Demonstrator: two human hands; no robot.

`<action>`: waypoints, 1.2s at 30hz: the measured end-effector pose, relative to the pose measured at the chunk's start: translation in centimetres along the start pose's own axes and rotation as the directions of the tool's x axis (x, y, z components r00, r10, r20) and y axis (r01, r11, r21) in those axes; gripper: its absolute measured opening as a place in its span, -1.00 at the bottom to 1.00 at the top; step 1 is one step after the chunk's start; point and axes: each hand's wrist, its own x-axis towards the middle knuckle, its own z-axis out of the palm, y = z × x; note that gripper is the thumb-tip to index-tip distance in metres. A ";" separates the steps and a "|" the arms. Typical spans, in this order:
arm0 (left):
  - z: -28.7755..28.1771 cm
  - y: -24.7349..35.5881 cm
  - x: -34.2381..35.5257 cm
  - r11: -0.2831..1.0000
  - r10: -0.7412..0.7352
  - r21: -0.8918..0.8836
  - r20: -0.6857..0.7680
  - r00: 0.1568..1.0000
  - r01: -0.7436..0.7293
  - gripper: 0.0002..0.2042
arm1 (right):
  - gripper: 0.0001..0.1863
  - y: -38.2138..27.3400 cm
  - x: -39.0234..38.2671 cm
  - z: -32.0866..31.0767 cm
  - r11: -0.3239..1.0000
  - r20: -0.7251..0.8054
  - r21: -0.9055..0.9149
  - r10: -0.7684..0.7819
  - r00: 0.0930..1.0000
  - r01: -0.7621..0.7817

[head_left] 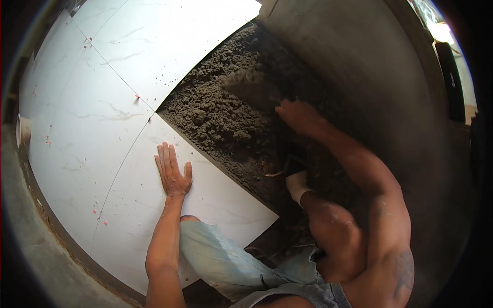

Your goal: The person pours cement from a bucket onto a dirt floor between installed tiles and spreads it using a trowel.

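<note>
At the far left stood a pale beige, hollow cylinder (23, 131), just beside glossy white floor tiles with faint grey veins (118, 46), whose joints carried small red plastic pieces (137, 97). The person's left hand (173, 172) lay palm down on the nearest tile, fingers slightly parted and pointing away from the body, holding nothing. Right of the tile edge spread crumbly dark grey-brown mortar (215, 118). Over its far right part was a motion-blurred, flat-bladed grey-brown trowel (251, 89), its long axis running roughly crosswise, blade pointing left and slightly away from the person. The right hand (300, 115) was closed around its handle end; whether the blade touched the mortar could not be told. At the right rim, a black upright object (450, 81) bore a pale mark too small to read.
</note>
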 end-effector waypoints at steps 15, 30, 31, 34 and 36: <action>-1.8 -2.9 -1.2 1.000 0.016 -0.021 -0.077 0.997 -0.018 -0.30 | -0.51 -3.2 6.7 -5.7 0.385 0.233 0.781 0.552 0.801 -0.492; -1.2 -4.2 0.3 0.997 0.010 -0.072 -0.026 1.000 -0.012 -0.24 | -0.57 0.9 13.0 -10.3 0.104 0.538 0.818 0.208 0.817 -0.565; -0.8 -4.0 0.3 0.996 0.021 -0.085 -0.026 0.999 -0.023 -0.24 | -0.56 2.2 13.8 -10.5 -0.023 0.549 0.831 0.185 0.815 -0.555; -0.8 -4.1 0.8 0.996 0.008 -0.092 -0.023 1.000 -0.010 -0.24 | -0.58 3.2 15.5 -11.4 0.120 0.624 0.772 0.044 0.780 -0.625; -1.1 -4.6 0.3 0.997 -0.004 -0.071 -0.025 1.000 0.003 -0.24 | -0.58 2.9 15.4 -12.4 0.194 0.677 0.713 0.060 0.733 -0.674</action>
